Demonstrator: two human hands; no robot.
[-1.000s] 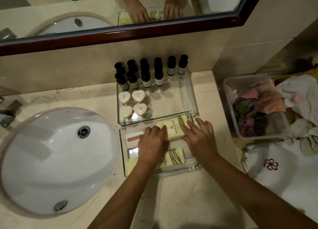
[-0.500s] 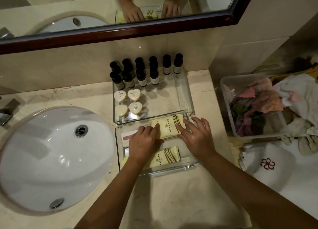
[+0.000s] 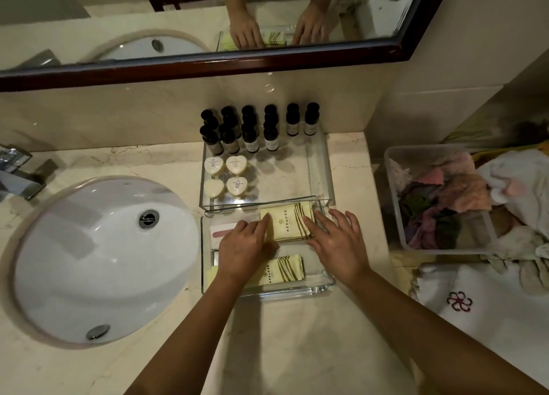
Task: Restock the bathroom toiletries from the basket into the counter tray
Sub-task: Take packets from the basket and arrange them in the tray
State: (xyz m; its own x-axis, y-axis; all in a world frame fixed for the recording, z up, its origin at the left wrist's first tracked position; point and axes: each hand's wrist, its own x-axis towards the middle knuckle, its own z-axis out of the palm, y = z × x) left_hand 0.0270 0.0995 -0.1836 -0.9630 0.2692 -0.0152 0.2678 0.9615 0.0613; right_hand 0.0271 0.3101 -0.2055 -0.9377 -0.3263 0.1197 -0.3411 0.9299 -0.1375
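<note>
Lying flat in clear glass tray (image 3: pixel 297 290): pale yellow brown-striped packet (image 3: pixel 286 225) | left hand (image 3: pixel 246 243) nearly flat, gripping nothing, tips touching its left edge | right hand (image 3: pixel 338 243) splayed, straight-fingered, touching its right edge

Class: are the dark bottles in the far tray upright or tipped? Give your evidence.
Upright: the dark bottles stand caps-up in two rows at the back end of the far tray.
</note>
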